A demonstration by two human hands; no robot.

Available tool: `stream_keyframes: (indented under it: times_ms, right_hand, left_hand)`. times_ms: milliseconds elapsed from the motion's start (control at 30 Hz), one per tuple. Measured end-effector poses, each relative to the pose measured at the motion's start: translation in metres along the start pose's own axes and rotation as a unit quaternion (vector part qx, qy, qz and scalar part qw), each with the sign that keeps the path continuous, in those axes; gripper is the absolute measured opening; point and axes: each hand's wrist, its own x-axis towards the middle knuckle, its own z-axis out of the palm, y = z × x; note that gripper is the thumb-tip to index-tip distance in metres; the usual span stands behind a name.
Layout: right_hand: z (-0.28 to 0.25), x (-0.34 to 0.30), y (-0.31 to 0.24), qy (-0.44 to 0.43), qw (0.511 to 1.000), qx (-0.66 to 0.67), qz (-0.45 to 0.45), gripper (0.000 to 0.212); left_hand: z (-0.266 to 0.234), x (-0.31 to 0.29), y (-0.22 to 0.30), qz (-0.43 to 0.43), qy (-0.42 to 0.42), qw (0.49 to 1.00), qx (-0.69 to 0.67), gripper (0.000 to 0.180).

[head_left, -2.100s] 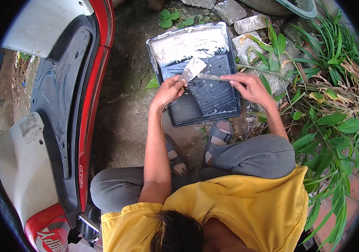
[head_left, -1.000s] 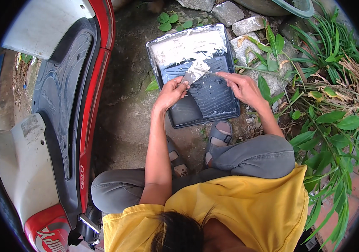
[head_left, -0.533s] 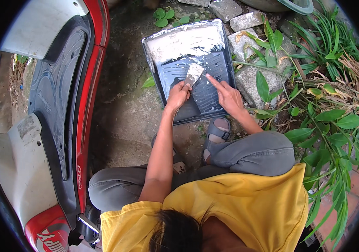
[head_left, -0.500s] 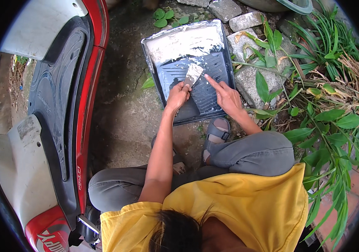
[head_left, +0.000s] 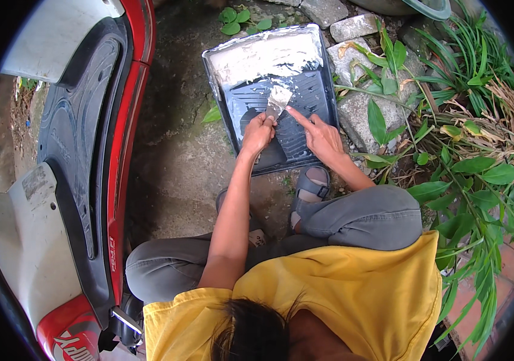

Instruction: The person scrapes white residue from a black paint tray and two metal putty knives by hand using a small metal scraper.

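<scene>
A putty knife (head_left: 278, 100) with white paste on its blade is held in my left hand (head_left: 259, 132), my fingers wrapped round its handle. The blade points away from me, over the ribbed slope of a black paint tray (head_left: 305, 141). My right hand (head_left: 324, 141) has its index finger stretched out, the tip at or very near the blade's right edge; its other fingers are curled and I see nothing in them. Thick white paste (head_left: 269, 57) fills the tray's far end, with small bits scattered down the ribs.
A red and white motor scooter (head_left: 132, 120) stands along my left. Stone blocks (head_left: 353, 114) and leafy plants (head_left: 479, 174) lie to the right of the tray. My sandalled foot (head_left: 312, 188) rests just in front of the tray's near edge.
The putty knife's blade has tilted a little and shifted slightly in my left hand. My right hand has moved a little to the left, its index finger still by the blade.
</scene>
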Motion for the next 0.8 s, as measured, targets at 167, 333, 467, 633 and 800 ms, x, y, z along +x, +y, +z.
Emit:
stream_keyframes:
  times_ms: [167,333,467,633,800]
  right_hand:
    - [-0.003,0.002,-0.001,-0.017,0.998,0.051,0.036,0.069]
    - [-0.008,0.000,0.001,-0.001,0.995,0.089,0.044,0.065]
    - [-0.002,0.001,0.004,0.023,0.994,0.089,0.051,0.066]
    - [-0.004,-0.002,0.002,0.018,0.995,0.075,0.056,0.068]
    - [-0.004,0.002,0.003,0.011,0.995,0.076,0.056,0.067]
  left_hand:
    - [0.002,0.000,-0.006,-0.002,0.009,1.000,0.008,0.027]
    - [0.004,-0.002,-0.008,0.003,0.006,1.000,0.008,0.026]
    - [0.003,-0.002,-0.005,-0.014,0.004,1.000,-0.015,0.025]
    - [0.003,-0.001,-0.009,-0.003,0.006,1.000,-0.012,0.025]
    - [0.005,0.000,-0.002,-0.008,0.003,1.000,-0.027,0.024]
